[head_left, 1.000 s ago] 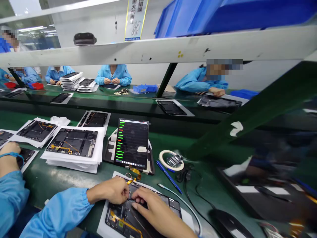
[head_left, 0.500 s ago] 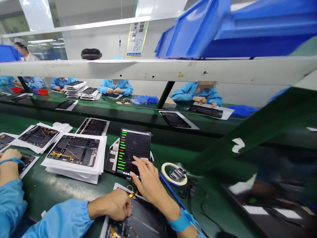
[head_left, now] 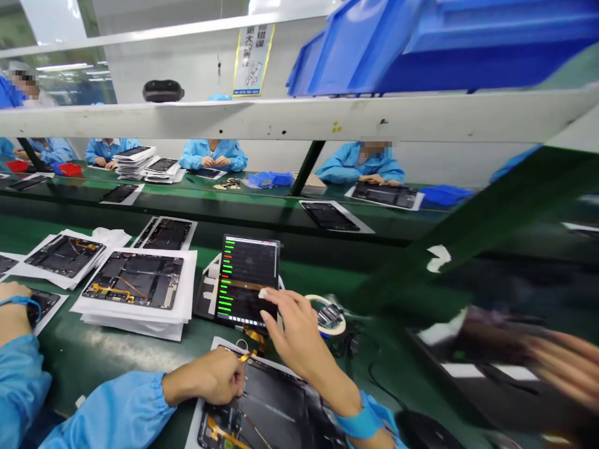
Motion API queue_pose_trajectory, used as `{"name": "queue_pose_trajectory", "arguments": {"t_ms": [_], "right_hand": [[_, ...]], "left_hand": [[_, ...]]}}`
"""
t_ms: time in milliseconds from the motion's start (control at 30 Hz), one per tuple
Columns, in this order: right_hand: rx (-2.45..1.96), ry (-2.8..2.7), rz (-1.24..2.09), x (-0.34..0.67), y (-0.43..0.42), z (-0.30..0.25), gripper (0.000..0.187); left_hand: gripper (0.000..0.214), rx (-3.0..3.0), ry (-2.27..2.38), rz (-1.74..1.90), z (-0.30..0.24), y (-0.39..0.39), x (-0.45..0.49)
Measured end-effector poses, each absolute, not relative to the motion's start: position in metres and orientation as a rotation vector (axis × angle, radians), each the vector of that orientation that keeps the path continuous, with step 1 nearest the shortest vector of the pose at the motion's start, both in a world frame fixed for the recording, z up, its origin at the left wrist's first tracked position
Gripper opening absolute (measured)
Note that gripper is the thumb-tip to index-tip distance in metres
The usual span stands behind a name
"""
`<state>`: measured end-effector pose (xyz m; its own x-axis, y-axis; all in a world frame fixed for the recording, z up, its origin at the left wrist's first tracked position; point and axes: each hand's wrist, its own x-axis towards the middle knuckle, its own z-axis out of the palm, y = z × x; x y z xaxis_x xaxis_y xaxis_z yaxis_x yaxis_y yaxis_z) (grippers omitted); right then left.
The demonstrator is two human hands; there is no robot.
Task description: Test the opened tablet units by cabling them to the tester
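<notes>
My right hand (head_left: 299, 333) reaches over a lit tablet screen (head_left: 248, 265) that shows green and red bars on black. Its fingers are stretched out, with a white tip on the index finger at the screen's lower right. My left hand (head_left: 218, 377) is closed at the top left edge of an opened tablet housing (head_left: 281, 399), which lies on white sheets. What its fingers press on is hidden. Beside them, a gold flex cable (head_left: 255, 337) runs between the housing and the screen's lower edge.
Stacked open tablet housings on white paper (head_left: 133, 280) stand to the left. A tape roll (head_left: 339, 324), a dark cable and a black mouse (head_left: 428, 430) lie to the right. A co-worker's arm (head_left: 19, 368) is at left; a blurred hand (head_left: 566, 368) shows at right.
My right hand has shifted right across the screen, where a brownish row now shows. My left hand stays at the housing's edge. A blurred hand has come in at the right.
</notes>
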<state>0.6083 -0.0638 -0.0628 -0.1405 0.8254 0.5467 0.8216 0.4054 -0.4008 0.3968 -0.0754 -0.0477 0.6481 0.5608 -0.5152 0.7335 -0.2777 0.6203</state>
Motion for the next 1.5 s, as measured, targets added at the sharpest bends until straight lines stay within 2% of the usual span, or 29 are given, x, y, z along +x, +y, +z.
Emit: {"name": "queue_pose_trajectory", "arguments": {"t_ms": [267, 400, 600, 767, 900, 1033, 1200, 1500], "right_hand": [[-1.766, -1.879, 0.397, 0.698, -0.126, -0.060, 0.016], [-1.899, -1.916, 0.402, 0.708, -0.145, -0.072, 0.017], [-1.775, -2.111, 0.068, 0.685, -0.133, -0.095, 0.018], [-1.741, -2.075, 0.080, 0.681, -0.123, -0.090, 0.026], [-1.716, -1.957, 0.182, 0.691, -0.149, -0.074, 0.021], [-1.637, -1.658, 0.480, 0.698, -0.192, -0.065, 0.020], [-1.638, -1.545, 0.635, 0.705, -0.229, -0.074, 0.032], [-1.633, -1.516, 0.773, 0.711, -0.243, -0.092, 0.034]], "left_hand": [[0.019, 2.094, 1.013, -0.231, -0.055, -0.069, 0.398], [0.015, 2.247, 1.006, -0.233, -0.041, -0.071, 0.399], [0.023, 2.577, 0.987, -0.212, -0.011, -0.088, 0.450], [0.018, 2.637, 0.835, -0.039, -0.042, -0.090, 0.505], [0.022, 2.600, 0.834, 0.128, -0.077, -0.079, 0.520], [0.028, 2.557, 0.829, 0.195, -0.093, -0.068, 0.519], [0.031, 2.559, 0.808, 0.225, -0.093, -0.065, 0.517], [0.034, 2.581, 0.781, 0.317, -0.086, -0.069, 0.516]]}}
